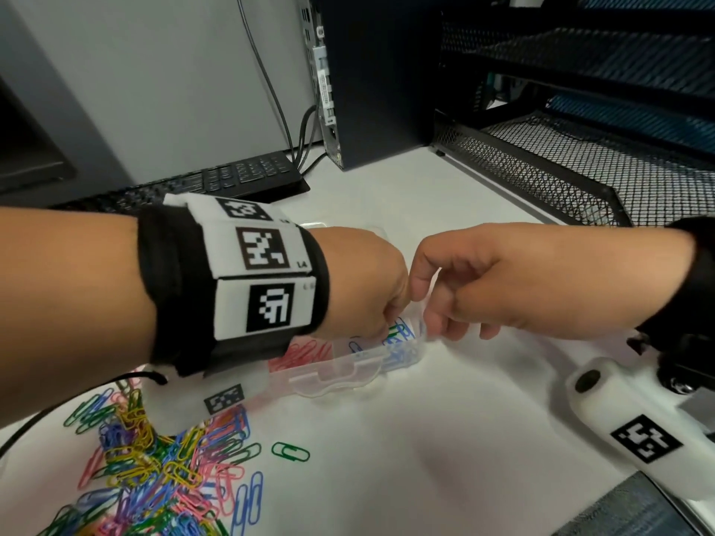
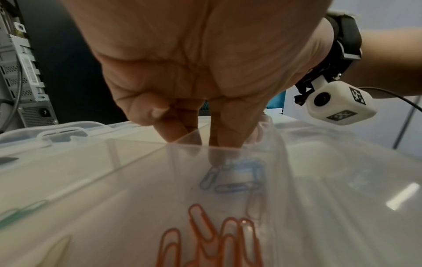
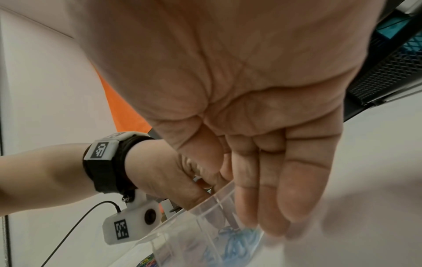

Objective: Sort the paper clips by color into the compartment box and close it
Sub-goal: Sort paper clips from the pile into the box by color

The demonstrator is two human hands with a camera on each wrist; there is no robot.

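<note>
My left hand [image 1: 360, 280] reaches down into the clear compartment box [image 1: 340, 365] on the desk [image 1: 425, 439], its grip pinched on a green clip [image 1: 392, 330] among blue ones. My right hand [image 1: 503, 280] hovers beside, fingers loose, holding nothing.

Two hands [image 1: 406, 288], one compartment box [image 1: 340, 375], one keyboard [image 1: 216, 183], many paper clips [image 1: 154, 466].

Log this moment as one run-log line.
left hand: fingers in blue clips compartment | right hand: beside box | box: open | pile: unsorted
</note>
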